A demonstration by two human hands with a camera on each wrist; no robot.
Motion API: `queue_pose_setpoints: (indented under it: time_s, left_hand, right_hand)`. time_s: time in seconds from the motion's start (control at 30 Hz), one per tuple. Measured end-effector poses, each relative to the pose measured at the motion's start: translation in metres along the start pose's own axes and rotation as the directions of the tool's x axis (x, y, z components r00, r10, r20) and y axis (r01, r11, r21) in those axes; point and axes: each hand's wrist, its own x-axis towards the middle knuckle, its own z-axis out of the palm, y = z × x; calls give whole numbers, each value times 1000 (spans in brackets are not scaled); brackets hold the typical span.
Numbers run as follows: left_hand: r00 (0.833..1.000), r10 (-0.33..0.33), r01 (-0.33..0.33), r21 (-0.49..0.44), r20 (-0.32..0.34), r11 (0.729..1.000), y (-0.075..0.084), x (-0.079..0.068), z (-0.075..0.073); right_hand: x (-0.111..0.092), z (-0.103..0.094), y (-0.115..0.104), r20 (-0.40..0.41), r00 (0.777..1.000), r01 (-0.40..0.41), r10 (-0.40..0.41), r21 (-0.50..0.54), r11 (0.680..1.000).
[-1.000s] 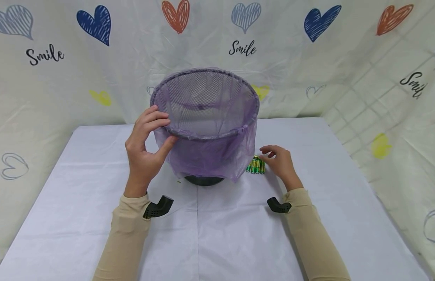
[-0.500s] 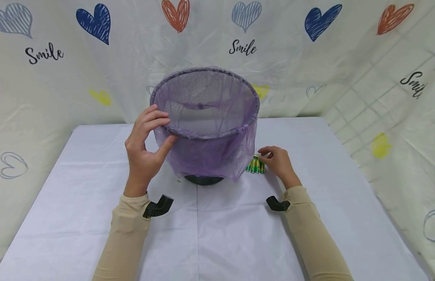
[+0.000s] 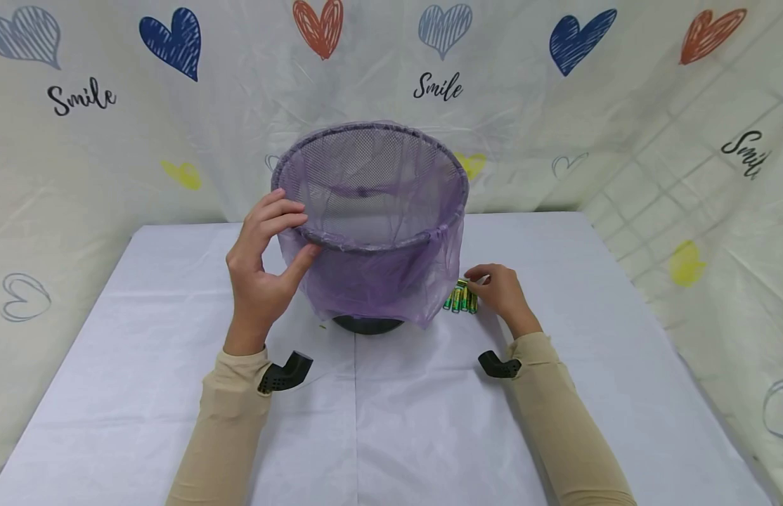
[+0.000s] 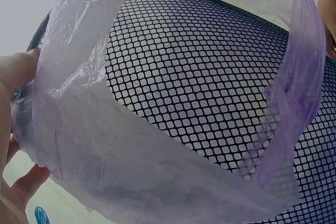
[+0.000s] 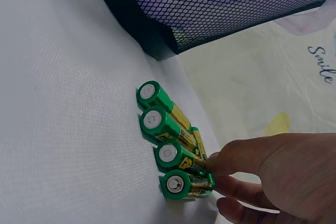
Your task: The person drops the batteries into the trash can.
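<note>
A black mesh wastebasket point(image 4: 194, 51) with a purple plastic bag point(image 3: 379, 284) over its rim stands tilted towards me. The left hand point(image 3: 261, 270) grips the rim at its left, thumb on the outside and fingers over the edge. To the right of the basket, several green-and-gold batteries point(image 5: 181, 156) lie side by side on the cloth. Another battery point(image 5: 199, 142) lies crosswise behind them. The right hand point(image 3: 502, 292) pinches the end of this crosswise battery between thumb and finger; the fingertips are partly hidden in the right wrist view.
A white cloth point(image 3: 423, 422) covers the table. Behind it hangs a curtain point(image 3: 366, 84) printed with hearts and "Smile". A tiny yellowish scrap point(image 3: 322, 326) lies left of the basket's base. Black wrist mounts point(image 3: 287, 372) sit on both sleeves.
The right hand has shifted very slightly to the left at the batteries. The left hand and the wastebasket have stayed in place.
</note>
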Motion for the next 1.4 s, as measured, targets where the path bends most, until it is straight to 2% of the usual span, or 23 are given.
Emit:
queue_pose_setpoints:
  time_s: [0.47, 0.9, 1.4]
  left_hand:
    - [1000, 9, -9, -7, 2, 1000, -2, -1, 0]
    - [1000, 8, -8, -3, 1, 1000, -3, 0, 0]
    - [1000, 10, -10, -4, 2, 1000, 1, -1, -1]
  right_hand:
    - [3, 3, 3, 47, 998, -38, 37, 3, 999]
    - [5, 4, -1, 22, 999, -34, 34, -10, 999]
    - [0, 7, 2, -65, 998, -4, 5, 15, 1000]
